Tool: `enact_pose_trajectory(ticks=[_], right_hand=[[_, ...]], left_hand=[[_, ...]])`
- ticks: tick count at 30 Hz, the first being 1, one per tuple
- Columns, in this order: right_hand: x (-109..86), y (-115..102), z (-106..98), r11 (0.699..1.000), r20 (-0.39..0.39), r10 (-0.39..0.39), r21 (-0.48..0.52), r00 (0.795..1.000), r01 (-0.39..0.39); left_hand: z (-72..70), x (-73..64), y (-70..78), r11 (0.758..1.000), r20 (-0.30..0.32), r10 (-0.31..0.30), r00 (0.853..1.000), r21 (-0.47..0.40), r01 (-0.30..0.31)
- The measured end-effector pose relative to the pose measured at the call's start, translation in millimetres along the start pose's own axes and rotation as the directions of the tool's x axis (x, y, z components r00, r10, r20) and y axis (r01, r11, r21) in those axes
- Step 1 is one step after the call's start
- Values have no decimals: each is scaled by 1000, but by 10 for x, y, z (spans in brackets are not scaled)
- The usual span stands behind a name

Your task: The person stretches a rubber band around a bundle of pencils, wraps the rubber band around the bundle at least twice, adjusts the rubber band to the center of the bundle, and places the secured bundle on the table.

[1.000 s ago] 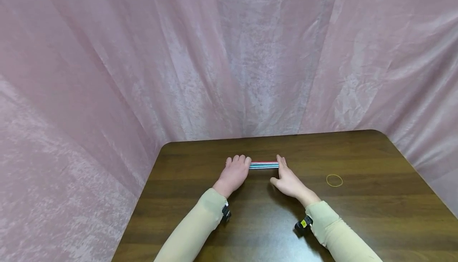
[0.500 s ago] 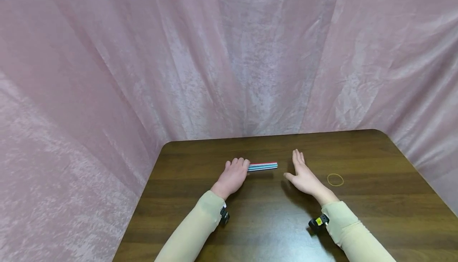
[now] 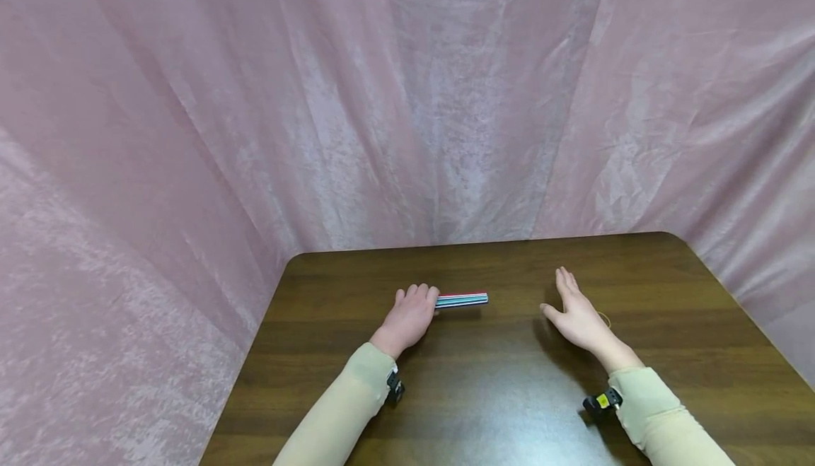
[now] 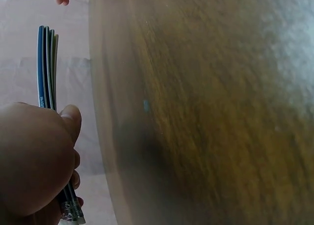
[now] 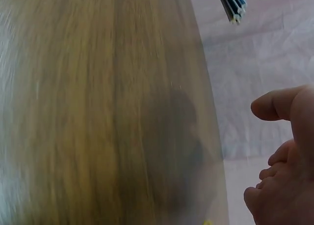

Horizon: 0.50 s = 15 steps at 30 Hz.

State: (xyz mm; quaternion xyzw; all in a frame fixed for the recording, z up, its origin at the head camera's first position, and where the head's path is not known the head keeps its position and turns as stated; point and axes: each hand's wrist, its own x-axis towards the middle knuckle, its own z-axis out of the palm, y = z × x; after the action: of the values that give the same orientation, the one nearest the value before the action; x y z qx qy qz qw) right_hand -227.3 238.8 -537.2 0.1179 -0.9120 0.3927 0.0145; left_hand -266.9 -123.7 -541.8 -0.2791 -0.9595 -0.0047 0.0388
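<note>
My left hand [image 3: 406,317] grips a bundle of pencils [image 3: 462,300] in red, white, blue and teal, held a little above the table with the bare ends pointing right. In the left wrist view, the pencils [image 4: 47,68] run through the curled fingers, and their eraser ends show below the fist. Apart from the bundle, my right hand [image 3: 581,321] hovers over the table's right half, fingers extended and thumb spread, holding nothing. A thin yellow rubber band [image 3: 604,319] lies on the table just beyond that hand, which hides most of it.
The brown wooden table [image 3: 484,381] has rounded far corners. A pink velvet curtain [image 3: 446,98] hangs close behind its far edge and along the left side. A small camera sits on each wrist, the right one [image 3: 602,401] with a yellow mark.
My right hand has left the pencil ends and moved right, now covering part of the rubber band. The left hand, still gripping the pencils, has shifted slightly left and nearer.
</note>
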Motion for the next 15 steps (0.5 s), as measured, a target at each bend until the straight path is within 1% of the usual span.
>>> enact_pose_trajectory(ticks=[3,8,11,15], right_hand=[[-42,58,-54,1000,-5,8,-28,1000,-8],[-110,142,-115,998,-21,8,-69,1000,-9],[-145,175,-133,996,-31,-6,-91,1000,3],[-191,225,-166,990,-50,-41,-136,998,34]], left_hand=[[-3,-4,9,1000,2,2,1000,20,-2],[-20,-33,2,997,-33,13,999,79,-10],[-37,-70,-18,995,-40,17,999,100,-13],[-53,-113,-62,995,-37,16,999,103,-12]])
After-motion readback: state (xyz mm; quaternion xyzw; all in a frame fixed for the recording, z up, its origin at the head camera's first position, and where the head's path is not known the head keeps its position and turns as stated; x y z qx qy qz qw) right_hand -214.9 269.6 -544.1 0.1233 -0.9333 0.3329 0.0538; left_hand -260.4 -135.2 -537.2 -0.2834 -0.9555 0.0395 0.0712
